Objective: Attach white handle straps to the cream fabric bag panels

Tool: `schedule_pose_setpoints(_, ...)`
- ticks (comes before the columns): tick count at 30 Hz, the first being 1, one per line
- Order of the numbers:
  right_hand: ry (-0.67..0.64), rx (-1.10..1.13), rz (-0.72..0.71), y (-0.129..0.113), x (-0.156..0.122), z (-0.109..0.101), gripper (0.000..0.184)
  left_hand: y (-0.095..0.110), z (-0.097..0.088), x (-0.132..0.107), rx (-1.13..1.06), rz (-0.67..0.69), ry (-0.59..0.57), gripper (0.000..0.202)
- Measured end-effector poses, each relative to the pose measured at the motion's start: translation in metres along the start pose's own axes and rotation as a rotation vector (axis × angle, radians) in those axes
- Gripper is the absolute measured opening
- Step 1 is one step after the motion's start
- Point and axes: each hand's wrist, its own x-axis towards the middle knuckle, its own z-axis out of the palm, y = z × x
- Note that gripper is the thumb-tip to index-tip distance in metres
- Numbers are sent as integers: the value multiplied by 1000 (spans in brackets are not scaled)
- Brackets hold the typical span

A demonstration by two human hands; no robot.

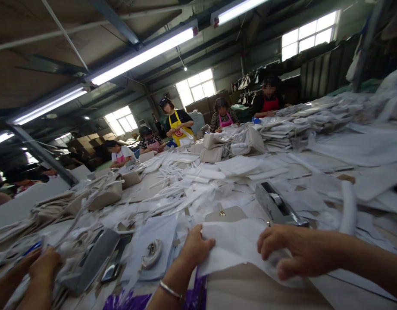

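A thin white wrapping sheet (235, 241) spreads in front of me over a beige bag piece; only the rounded flap (226, 213) with its small gold clasp shows beyond the sheet. My left hand (195, 246), with a silver bangle on the wrist, pinches the sheet's left edge between thumb and fingers. At the right end, my right hand (290, 250) curls its fingers over the crumpled part of the sheet, the thumb below. Just beyond my right hand stands a grey tape dispenser (277, 202).
A coiled strap (152, 254) lies on flat plastic-wrapped packs (164, 228). Beside them are a phone (111, 267) and purple plastic (127, 301). Another person's hands (45, 263) work at lower left. Beige bags (107, 193) and white sheets cover the long table; several people sit or stand beyond.
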Motion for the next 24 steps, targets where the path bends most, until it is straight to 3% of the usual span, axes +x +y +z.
schedule_pose_setpoints(3, -218, 192, 5, 4, 35, 1, 32, 0, 3, -2, 125, 8, 61, 40)
schedule_pose_setpoints(6, -313, 48, 41, 11, 58, 31, 43, -3, 5, -9, 243, 8, 119, 49)
schedule_pose_setpoints(10, -451, -35, 73, 24, 60, 74, 56, 2, -3, -21, 606, -46, 110, 59)
schedule_pose_setpoints(13, -463, -40, 30, 30, 58, 83, 55, 25, -16, -22, 763, 120, 122, 55)
schedule_pose_setpoints(15, -468, -48, 6, 33, 59, 83, 56, 46, -19, -16, 747, 338, 43, 47)
schedule_pose_setpoints(18, -398, -17, -50, 35, 63, 85, 48, 70, -7, 1, 598, 628, -307, 34)
schedule_pose_setpoints(20, -328, 24, -123, 36, 64, 89, 42, 72, 10, 12, 470, 688, -488, 39)
schedule_pose_setpoints(21, -307, 49, -157, 36, 64, 90, 39, 68, 19, 17, 412, 692, -522, 47)
schedule_pose_setpoints(24, -295, 101, -147, 37, 60, 88, 30, 45, 39, 22, 277, 639, -507, 69)
